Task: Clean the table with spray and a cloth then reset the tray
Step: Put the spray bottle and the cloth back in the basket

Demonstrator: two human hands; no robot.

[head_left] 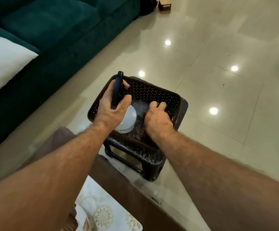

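Observation:
A dark brown perforated tray (153, 92) sits on a small dark stool (152, 165). My left hand (109, 109) is wrapped around the black trigger head of a spray bottle (128, 120). The bottle's white body hangs inside the tray's left side. My right hand (158, 119) is down inside the tray on the right, fingers curled against its bottom near the far wall. Something dark and shiny lies under those fingers, and I cannot make out whether it is a cloth. The brown table (132, 185) runs across the bottom of the view, under my arms.
A patterned cover (102, 212) lies on the table at the bottom left. A teal sofa (55, 34) with a white cushion (1, 60) fills the left side. Glossy cream floor tiles (218, 64) surround the stool. A small box (164, 5) stands far back.

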